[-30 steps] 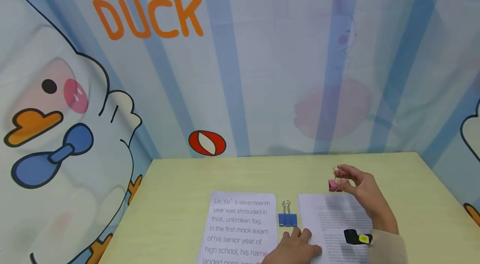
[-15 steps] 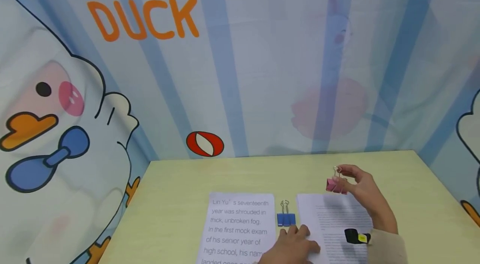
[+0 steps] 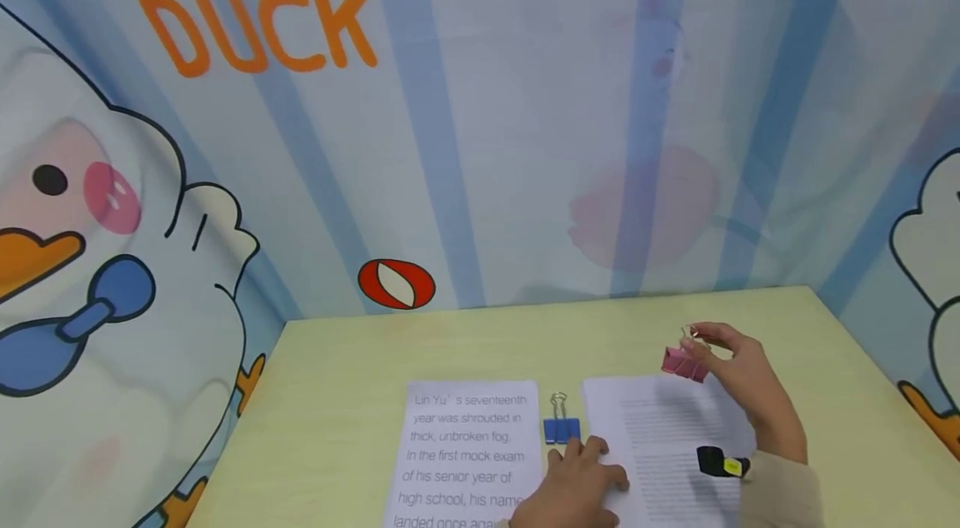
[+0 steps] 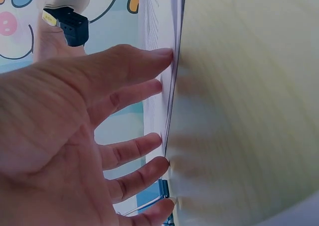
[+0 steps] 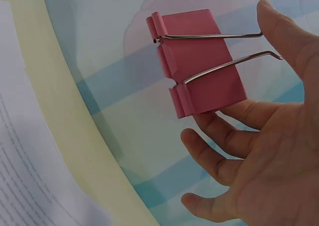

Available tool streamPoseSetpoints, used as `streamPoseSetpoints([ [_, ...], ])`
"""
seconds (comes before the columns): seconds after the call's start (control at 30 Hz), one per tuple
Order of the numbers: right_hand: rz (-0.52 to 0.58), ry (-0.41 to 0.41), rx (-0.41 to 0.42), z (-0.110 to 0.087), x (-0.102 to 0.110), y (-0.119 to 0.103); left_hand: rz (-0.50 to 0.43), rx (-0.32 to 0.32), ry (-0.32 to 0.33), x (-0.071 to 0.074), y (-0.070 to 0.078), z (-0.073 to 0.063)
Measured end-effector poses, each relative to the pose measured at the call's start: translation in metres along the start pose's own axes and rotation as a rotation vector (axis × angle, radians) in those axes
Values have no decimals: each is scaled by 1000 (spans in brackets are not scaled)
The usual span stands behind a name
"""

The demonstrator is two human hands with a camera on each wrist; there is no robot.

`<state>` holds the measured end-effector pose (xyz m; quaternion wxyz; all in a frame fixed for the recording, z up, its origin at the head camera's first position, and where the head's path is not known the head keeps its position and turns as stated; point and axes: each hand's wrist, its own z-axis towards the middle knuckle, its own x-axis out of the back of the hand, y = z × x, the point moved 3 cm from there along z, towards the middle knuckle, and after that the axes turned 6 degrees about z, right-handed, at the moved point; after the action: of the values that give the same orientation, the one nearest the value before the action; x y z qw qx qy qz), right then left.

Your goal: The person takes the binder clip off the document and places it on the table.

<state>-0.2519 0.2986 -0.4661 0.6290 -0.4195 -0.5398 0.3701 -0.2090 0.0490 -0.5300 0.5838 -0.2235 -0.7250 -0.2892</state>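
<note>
My right hand [image 3: 753, 391] holds a pink binder clip [image 3: 684, 365] above the top edge of a stack of printed sheets [image 3: 656, 428]. In the right wrist view the thumb presses on one wire handle of the clip [image 5: 202, 66], and the other fingers lie behind it. The clip's jaws look shut, with no paper between them. My left hand [image 3: 570, 482] rests at the stack's left edge, fingers spread. Thumb and fingertips touch the layered edge of the sheets [image 4: 172, 71] in the left wrist view.
A blue binder clip [image 3: 562, 430] with raised wire handles lies between the stack and another sheet with large print [image 3: 465, 453]. The pale yellow table [image 3: 337, 395] ends at a blue striped curtain [image 3: 510, 136] with duck drawings.
The pink binder clip has tilted in my right hand, its right end now lower. My left hand stays at the stack's edge. The head view has shifted slightly right.
</note>
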Motion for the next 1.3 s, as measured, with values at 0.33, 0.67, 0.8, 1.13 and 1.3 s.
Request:
streamPoseSetpoints([
  [0.33,31,88,-40,-7,19,11,-9,7,15,0,2,-1],
  [0.67,-1,144,-83,-12,35,24,-44,23,-7,3,2,-1],
  [0.8,27,152,-131,-16,44,32,-49,33,-14,2,4,-1],
  [1.13,41,130,-352,-23,69,53,-44,44,-15,3,6,-2],
  [1.3,-3,80,-399,-26,76,61,-41,37,-16,3,5,-2],
])
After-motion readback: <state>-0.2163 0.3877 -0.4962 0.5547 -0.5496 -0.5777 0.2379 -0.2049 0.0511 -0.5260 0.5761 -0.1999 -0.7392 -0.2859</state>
